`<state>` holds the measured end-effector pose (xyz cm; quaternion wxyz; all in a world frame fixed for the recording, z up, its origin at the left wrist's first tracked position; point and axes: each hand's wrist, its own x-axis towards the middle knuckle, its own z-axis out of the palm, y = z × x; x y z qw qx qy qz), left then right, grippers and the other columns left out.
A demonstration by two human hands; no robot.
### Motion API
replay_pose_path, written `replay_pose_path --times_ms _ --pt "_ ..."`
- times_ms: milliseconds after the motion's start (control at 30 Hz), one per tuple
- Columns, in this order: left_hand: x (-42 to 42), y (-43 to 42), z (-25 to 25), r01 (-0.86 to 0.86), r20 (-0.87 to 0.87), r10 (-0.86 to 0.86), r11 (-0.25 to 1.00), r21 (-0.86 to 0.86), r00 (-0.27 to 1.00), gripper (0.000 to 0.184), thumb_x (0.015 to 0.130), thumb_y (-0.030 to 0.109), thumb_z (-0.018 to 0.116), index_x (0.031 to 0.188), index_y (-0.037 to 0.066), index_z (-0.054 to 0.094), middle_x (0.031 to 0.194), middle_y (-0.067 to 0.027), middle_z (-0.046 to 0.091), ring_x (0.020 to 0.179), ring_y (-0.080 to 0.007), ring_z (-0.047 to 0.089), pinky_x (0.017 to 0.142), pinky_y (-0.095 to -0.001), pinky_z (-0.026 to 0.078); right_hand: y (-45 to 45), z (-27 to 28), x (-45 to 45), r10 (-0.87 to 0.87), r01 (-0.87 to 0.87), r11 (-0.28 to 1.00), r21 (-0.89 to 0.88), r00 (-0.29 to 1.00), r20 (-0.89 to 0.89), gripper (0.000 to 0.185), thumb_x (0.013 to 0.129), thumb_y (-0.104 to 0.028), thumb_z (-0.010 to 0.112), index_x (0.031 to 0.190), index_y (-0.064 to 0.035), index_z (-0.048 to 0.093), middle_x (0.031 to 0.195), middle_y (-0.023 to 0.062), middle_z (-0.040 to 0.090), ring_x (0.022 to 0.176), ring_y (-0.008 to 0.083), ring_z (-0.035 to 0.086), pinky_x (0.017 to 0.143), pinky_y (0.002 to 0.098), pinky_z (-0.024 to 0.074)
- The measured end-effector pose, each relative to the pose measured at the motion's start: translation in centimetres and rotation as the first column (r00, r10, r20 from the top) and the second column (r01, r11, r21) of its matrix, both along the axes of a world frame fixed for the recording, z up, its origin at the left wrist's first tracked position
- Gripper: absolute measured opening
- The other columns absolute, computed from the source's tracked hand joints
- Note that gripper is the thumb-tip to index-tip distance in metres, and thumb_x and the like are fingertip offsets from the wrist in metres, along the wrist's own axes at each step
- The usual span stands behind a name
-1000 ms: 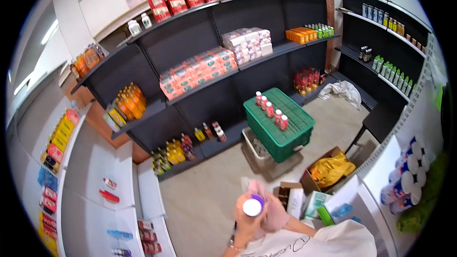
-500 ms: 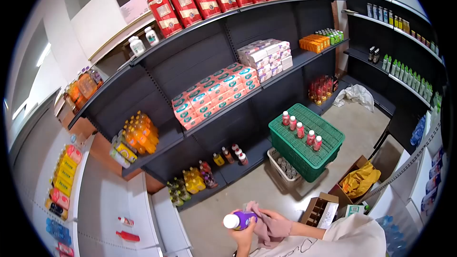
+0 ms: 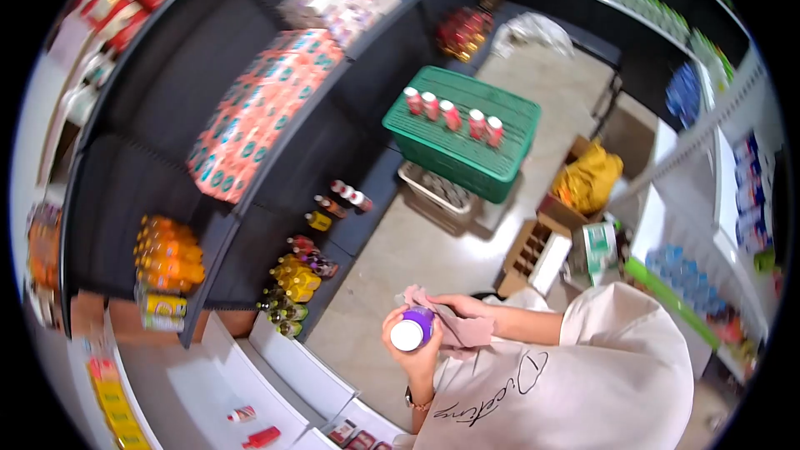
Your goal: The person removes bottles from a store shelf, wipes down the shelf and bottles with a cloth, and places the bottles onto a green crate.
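A purple bottle with a white cap (image 3: 414,327) is gripped in my left hand (image 3: 409,355), its cap facing the camera. My right hand (image 3: 463,307) holds a dusty-pink cloth (image 3: 467,332), which lies against the far side of the bottle. Some of the right fingers are hidden by the cloth. Beyond my hands stands a green crate (image 3: 467,158) with several small pink bottles (image 3: 451,115) upright in a row on its top.
Dark shelving (image 3: 333,129) on the left carries pink tissue packs (image 3: 267,108) and orange bottles (image 3: 169,254). White shelves (image 3: 167,375) are at the lower left. Open boxes (image 3: 533,254), one with a yellow bag (image 3: 590,179), stand on the floor at right.
The view has swung and tilted, so the shelves appear rotated and the crate sits further left. Both hands still hold the bottle and cloth, which appear higher in the frame than half a second ago.
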<state>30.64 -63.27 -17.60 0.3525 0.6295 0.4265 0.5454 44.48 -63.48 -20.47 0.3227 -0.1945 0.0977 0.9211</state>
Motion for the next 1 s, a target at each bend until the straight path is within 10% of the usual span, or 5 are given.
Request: replay_pose_path --times_ms 200,533,800,1000 --pt "0.6 1.5 -4.4 0.261 -0.048 -0.279 0.937 -0.23 0.959 0.071 0.06 -0.002 0.08 0.118 0.003 0.039 0.111 -0.0165 0.053 0.104 -0.0241 0.053 0.093 -0.0384 0.044 -1.3 -2.7 0.7 -0.287 0.271 0.912 -0.308 0.958 -0.007 0.036 0.094 -0.04 0.05 0.113 -0.0105 0.056 0.1 0.0025 0.062 0.082 0.0115 0.061 0.071 0.0248 0.0521" --pt "6.5 8.1 -2.0 0.594 -0.194 -0.591 0.803 -0.051 0.783 0.07 0.059 0.003 0.085 0.116 0.005 0.046 0.117 -0.0184 0.053 0.109 -0.03 0.053 0.096 -0.0418 0.043 2.0 -6.0 4.8 -0.557 0.588 0.803 -0.101 0.8 0.222 0.036 0.093 -0.032 0.046 0.114 -0.0038 0.055 0.108 0.0112 0.062 0.097 0.0219 0.062 0.09 0.0352 0.0493" --pt "16.4 14.6 -0.2 0.779 -0.484 -0.806 0.529 -0.335 0.339 0.057 0.057 0.017 0.084 0.109 0.009 0.062 0.115 -0.0109 0.057 0.106 -0.0314 0.053 0.091 -0.0404 0.044 3.0 -5.0 12.4 -0.6 0.759 0.644 -0.096 0.578 0.553 0.041 0.092 -0.036 0.047 0.12 -0.0052 0.054 0.116 0.0124 0.058 0.099 0.021 0.06 0.085 0.0356 0.0497" --pt "22.5 20.9 1.8 0.774 -0.561 -0.804 0.478 -0.414 0.197 0.056 0.056 0.02 0.085 0.108 0.012 0.064 0.109 -0.0099 0.056 0.102 -0.0298 0.054 0.088 -0.0392 0.045 10.6 -7.3 17.6 -0.667 0.775 0.625 -0.093 0.592 0.452 0.04 0.093 -0.035 0.046 0.118 -0.0046 0.054 0.105 0.0108 0.063 0.093 0.0197 0.063 0.083 0.0323 0.0515"
